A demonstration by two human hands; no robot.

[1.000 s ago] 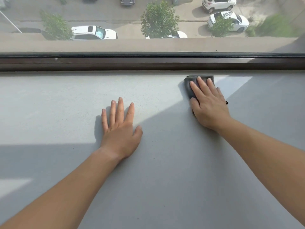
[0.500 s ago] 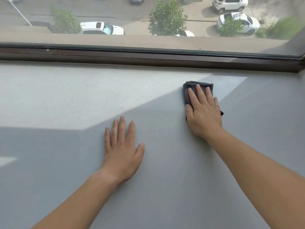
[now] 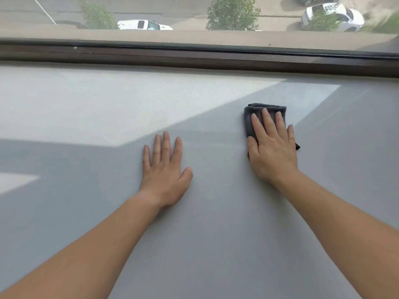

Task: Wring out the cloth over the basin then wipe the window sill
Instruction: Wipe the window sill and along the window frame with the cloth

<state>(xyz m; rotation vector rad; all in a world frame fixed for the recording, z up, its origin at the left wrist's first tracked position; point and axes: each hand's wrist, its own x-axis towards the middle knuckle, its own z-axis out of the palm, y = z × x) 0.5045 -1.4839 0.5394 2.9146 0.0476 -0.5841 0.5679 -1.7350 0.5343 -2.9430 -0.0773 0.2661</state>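
Your right hand (image 3: 272, 147) lies flat on the folded grey cloth (image 3: 252, 119), fingers spread and pressing it down onto the window sill (image 3: 216, 234) — the grip is an open palm, not a pinch. The cloth sits at about 1 o'clock from the centre of the view, in the shaded part of the sill, with its far edge and left side showing past your fingertips. A small dark tag pokes out by the little-finger side of your hand. Your left hand (image 3: 165, 173) rests palm-down on the bare sill at about 10 o'clock from centre — fingers straight and close together, holding nothing. The dark window frame (image 3: 194, 56) runs across at 12 o'clock, well apart from the cloth.
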